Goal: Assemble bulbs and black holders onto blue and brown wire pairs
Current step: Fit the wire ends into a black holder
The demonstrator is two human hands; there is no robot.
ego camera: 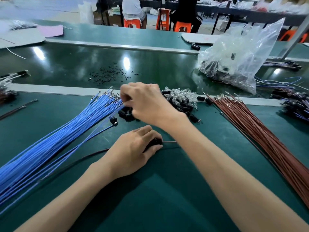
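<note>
Head view, frame centre: left hand point(133, 148) grips a black holder point(154, 142); right hand point(147, 102), blurred, seemingly pinches blue wires point(66, 131).

This is a factory assembly workshop: a long green bench point(167, 190) runs beside a glossy dark belt point(75, 64). Bulk stock lies at the bench's far edge, with blue wires point(50, 139) fanned left, brown wires point(267, 131) fanned right, and clear bulbs point(179, 93) and black holders point(127, 114) heaped between. A plastic bag point(237, 52) of parts sits on the belt's right end, and beyond it people point(185, 10) sit on orange stools point(182, 27) at another worktable point(250, 13).
</note>
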